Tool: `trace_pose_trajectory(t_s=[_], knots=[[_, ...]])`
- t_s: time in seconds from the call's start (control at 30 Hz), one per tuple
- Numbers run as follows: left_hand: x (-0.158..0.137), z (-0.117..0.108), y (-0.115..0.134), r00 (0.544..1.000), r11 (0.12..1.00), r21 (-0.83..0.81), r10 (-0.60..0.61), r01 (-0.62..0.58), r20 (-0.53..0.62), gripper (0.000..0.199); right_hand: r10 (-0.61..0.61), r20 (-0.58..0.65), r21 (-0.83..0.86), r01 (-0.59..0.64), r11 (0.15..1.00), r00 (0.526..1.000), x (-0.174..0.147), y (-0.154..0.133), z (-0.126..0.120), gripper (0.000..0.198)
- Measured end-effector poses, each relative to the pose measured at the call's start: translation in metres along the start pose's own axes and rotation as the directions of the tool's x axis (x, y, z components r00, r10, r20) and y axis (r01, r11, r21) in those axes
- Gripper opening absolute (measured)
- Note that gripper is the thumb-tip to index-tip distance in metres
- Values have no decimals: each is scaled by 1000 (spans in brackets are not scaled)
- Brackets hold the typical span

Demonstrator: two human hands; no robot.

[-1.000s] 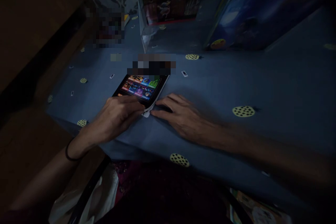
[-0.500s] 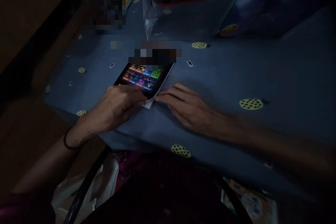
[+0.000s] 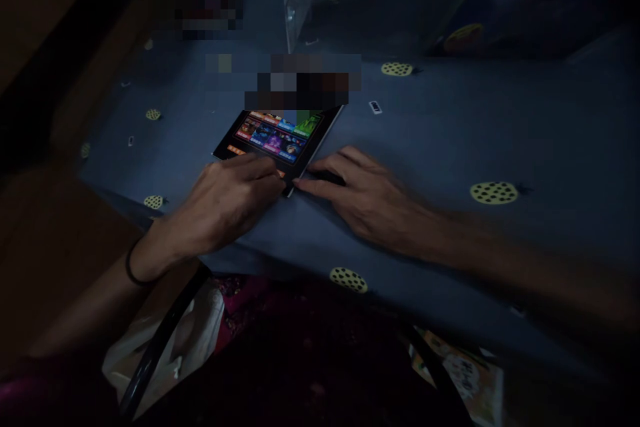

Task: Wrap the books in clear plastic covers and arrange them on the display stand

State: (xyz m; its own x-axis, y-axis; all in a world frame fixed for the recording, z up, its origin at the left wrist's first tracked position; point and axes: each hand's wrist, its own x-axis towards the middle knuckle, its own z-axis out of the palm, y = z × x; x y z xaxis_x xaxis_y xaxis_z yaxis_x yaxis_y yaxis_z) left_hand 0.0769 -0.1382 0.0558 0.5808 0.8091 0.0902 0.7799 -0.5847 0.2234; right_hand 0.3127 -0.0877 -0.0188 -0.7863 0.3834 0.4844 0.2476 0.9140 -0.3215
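Printed booklet (image 3: 277,137), dark-covered with bright panels, is seen lying flat at centre frame on a blue spotted cloth over the table (image 3: 450,140). Its near edge is pressed by the flattened left hand (image 3: 225,203); its near corner is touched by the right hand (image 3: 365,197), fingers spread, nothing gripped. A slip on the loose cloth seems possible. Clear cases (image 3: 360,7) are stood at upper frame in dim light.
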Motion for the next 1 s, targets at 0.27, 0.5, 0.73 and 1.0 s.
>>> trace_pose_trajectory(t_s=[0.27, 0.5, 0.73, 1.0], knots=[[-14, 3, -13, 992, 981, -152, 115, -121, -50, 24, -3, 77, -129, 13, 992, 997, 7, -22, 3, 35], [-10, 19, -27, 974, 976, -138, 142, -167, -177, 26, 10, 108, -158, 7, 987, 994, 13, -28, -7, 32], [53, 27, -58, 993, 993, -47, 114, -112, 41, 42, 70, 252, -137, -36, 990, 965, 17, -35, -19, 34], [136, 45, -70, 992, 990, 81, 122, -120, -24, 46, 70, 294, -99, -42, 994, 953, 15, -30, -17, 39]])
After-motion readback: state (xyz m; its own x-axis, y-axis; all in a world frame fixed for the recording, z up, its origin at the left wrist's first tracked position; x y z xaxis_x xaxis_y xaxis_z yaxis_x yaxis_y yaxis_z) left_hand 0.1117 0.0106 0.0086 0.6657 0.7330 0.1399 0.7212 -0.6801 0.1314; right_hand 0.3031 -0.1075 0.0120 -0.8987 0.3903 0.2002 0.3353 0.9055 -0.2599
